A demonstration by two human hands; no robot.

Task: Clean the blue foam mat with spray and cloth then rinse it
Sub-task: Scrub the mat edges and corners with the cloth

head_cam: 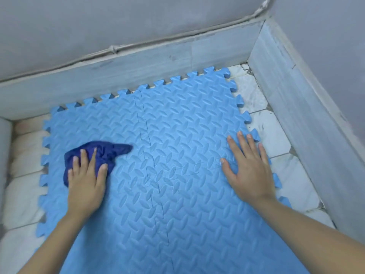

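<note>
A light blue foam mat of interlocking tiles with toothed edges lies flat on a white tiled floor. My left hand presses a crumpled dark blue cloth onto the mat's left part; the cloth sticks out past my fingertips toward the right. My right hand lies flat with fingers spread on the mat near its right edge, holding nothing. No spray bottle is in view.
A grey stone kerb runs along the far side and another one along the right, meeting in a corner. White floor tiles show to the right and left of the mat. Grey walls rise behind the kerbs.
</note>
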